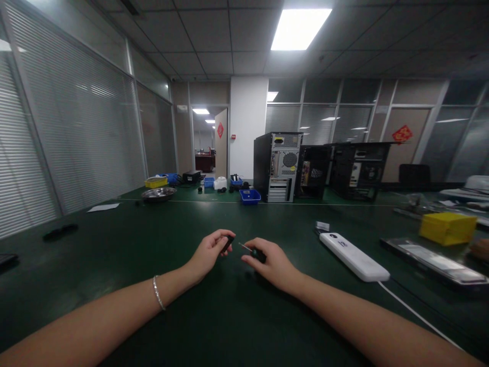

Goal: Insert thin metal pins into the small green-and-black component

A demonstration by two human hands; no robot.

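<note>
Between the thumb and fingers of my left hand (208, 255) is a small dark block-like piece (228, 243), too small to name. My right hand (273, 265) is closed around a screwdriver (259, 254) with a dark green handle. Its thin metal shaft points left, toward the dark piece, and a short gap separates the tip from it. Both hands are held over the middle of the green table (214, 316).
A white power strip (353, 256) with a cable lies to the right, beside a silver-and-black device (435, 262) and a yellow box (447, 228). Computer cases (282, 168) stand at the back. A blue tray (249, 197) and a metal bowl (158, 193) sit further left.
</note>
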